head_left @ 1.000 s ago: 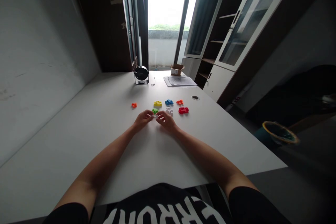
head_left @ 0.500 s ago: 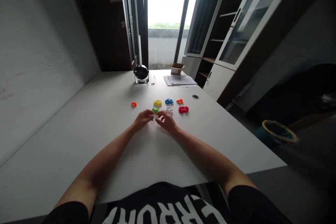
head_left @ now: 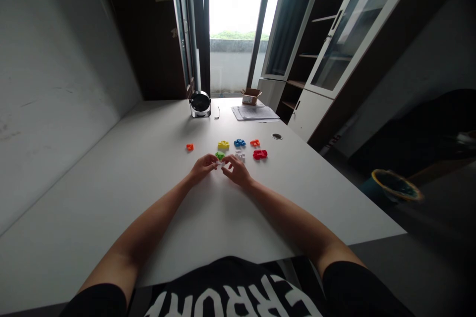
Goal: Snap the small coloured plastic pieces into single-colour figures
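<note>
Between the fingertips of both hands is a small white plastic piece (head_left: pixel 219 163), mostly hidden by the fingers. My left hand (head_left: pixel 203 167) pinches it from the left, and my right hand (head_left: pixel 236 170) grips it from the right, fingers curled. Just beyond the fingertips lies a green plastic piece (head_left: pixel 219 155). A white piece (head_left: pixel 240 155) rests right behind my right hand, partly covered. Farther back sit a yellow piece (head_left: pixel 223 144), a blue piece (head_left: pixel 240 142) and an orange piece (head_left: pixel 255 142). To the right is a red piece (head_left: pixel 260 154); a small orange piece (head_left: pixel 190 147) lies off left.
A round black device on a stand (head_left: pixel 200 104) stands at the table's back. Papers (head_left: pixel 256 113) and an open cardboard box (head_left: pixel 250 97) lie back right, near a cable hole (head_left: pixel 277 136). A bin (head_left: pixel 394 185) stands on the floor at right.
Almost nothing differs. My right hand has shifted very slightly to the right, and the white piece shows a little less between the fingers.
</note>
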The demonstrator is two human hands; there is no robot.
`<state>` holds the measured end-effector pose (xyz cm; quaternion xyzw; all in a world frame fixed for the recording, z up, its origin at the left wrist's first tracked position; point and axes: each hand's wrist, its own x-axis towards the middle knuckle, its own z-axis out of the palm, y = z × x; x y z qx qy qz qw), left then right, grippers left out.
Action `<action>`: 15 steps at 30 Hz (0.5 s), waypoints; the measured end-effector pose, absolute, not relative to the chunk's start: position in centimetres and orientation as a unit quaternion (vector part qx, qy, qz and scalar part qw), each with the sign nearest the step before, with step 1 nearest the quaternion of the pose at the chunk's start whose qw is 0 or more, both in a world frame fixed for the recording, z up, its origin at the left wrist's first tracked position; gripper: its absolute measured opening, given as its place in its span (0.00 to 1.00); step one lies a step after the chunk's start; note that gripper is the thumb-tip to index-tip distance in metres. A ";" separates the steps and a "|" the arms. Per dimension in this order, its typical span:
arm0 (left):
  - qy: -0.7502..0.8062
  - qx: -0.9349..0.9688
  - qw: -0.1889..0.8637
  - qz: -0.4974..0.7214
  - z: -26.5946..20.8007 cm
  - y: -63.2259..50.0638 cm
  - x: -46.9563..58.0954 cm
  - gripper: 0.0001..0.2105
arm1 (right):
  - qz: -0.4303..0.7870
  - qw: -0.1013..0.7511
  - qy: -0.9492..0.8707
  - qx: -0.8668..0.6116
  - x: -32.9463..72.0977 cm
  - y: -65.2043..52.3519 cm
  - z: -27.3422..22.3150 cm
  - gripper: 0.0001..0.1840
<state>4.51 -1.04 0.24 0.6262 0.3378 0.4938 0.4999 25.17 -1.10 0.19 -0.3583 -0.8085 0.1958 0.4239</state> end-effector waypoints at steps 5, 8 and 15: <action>0.344 0.631 0.495 0.489 -0.2 -0.8 4.5 0.14 | 0.188 0.413 -0.812 -0.367 25.3 -1.0 0.1 0.13; 0.349 0.631 0.496 0.484 -0.2 -0.9 4.5 0.14 | 0.171 0.411 -0.817 -0.367 25.3 -1.1 0.0 0.13; 0.376 0.633 0.481 0.476 0.0 -1.0 4.5 0.13 | 0.129 0.402 -0.825 -0.377 25.4 -1.2 0.4 0.14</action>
